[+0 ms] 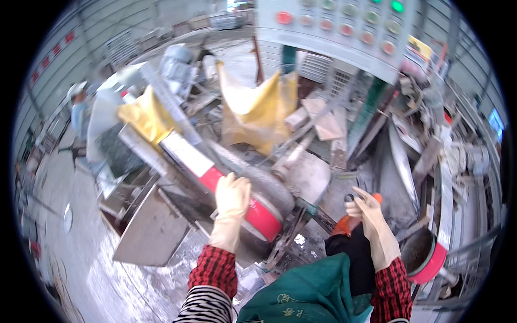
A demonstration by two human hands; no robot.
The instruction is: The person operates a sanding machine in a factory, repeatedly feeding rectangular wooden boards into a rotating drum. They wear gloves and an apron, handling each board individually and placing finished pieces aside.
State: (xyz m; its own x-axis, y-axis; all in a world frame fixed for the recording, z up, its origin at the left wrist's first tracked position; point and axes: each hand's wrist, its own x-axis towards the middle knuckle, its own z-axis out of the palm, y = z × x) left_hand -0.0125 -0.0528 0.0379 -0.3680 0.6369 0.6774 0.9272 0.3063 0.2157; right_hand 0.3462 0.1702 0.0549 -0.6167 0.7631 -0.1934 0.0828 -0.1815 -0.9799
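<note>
My left hand (231, 202), in a cream glove, lies over the red band (263, 219) of a conveyor belt that slopes up to the far left. Its fingers are curled and closed; whatever they grip is hidden. Farther right, my right hand (369, 218) wears a matching glove, its fingers bent together around something. A small dark round end (349, 197) shows at the fingertips, too blurred to name. Behind that hand lies an orange shape (344, 225), partly covered by it. A white strip (186, 153) follows the red band along the belt.
Above hangs a grey control panel (334, 35) with rows of coloured buttons. Yellow sheets (256, 110) drape over the machine beyond. A brown board (151, 231) leans at left. At right are a red-rimmed roller (431, 264) and metal frames. Another person (79, 110) stands far left.
</note>
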